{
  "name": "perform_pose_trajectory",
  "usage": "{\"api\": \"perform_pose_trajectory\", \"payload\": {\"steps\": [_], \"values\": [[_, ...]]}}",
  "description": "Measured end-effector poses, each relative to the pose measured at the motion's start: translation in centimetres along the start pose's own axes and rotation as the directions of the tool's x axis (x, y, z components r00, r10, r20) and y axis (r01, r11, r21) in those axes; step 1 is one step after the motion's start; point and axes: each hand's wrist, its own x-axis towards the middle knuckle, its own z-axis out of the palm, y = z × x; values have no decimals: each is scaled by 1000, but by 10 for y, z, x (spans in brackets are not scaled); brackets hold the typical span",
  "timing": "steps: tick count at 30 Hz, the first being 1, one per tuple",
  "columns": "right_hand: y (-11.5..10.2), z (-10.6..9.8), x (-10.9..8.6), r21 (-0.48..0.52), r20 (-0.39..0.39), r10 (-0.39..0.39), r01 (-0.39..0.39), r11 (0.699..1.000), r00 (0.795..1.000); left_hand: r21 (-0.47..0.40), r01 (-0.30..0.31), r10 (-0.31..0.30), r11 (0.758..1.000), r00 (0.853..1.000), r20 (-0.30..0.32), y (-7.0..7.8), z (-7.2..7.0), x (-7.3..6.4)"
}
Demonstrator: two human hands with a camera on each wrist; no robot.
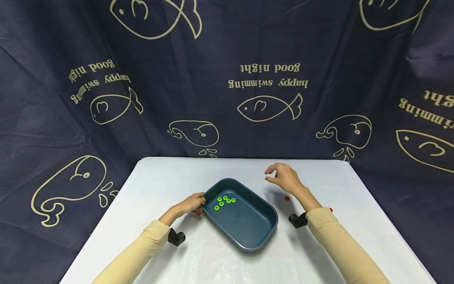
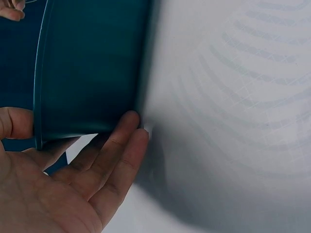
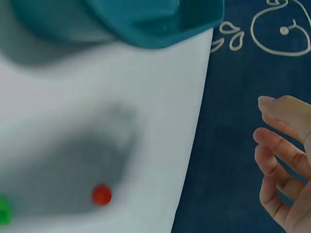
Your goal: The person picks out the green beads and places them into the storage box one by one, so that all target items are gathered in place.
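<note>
A dark teal plastic bin (image 1: 244,225) is in the middle of the head view, with several small green rings (image 1: 228,201) at its left end. My left hand (image 1: 191,204) grips the bin's left end. In the left wrist view the thumb (image 2: 17,123) hooks over the rim while the fingers (image 2: 114,160) lie along the outer wall. Raised above the table beyond the bin's right side, my right hand (image 1: 285,177) holds nothing; thumb and index finger are curved with a gap between them. A small red piece (image 1: 287,198) lies near and below it.
Another red piece (image 1: 331,210) shows partly beside the right sleeve. At the left edge of the right wrist view is a green piece (image 3: 4,211). A dark curtain (image 1: 227,79) with fish drawings hangs behind the white table (image 1: 170,175).
</note>
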Motion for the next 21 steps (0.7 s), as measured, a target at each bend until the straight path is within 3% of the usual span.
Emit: {"api": "perform_pose_trajectory", "payload": {"steps": [21], "values": [[56, -14, -43, -30, -34, 87, -88, 996, 996, -28, -2, 2, 1000, 1000, 18, 1, 1, -2]]}}
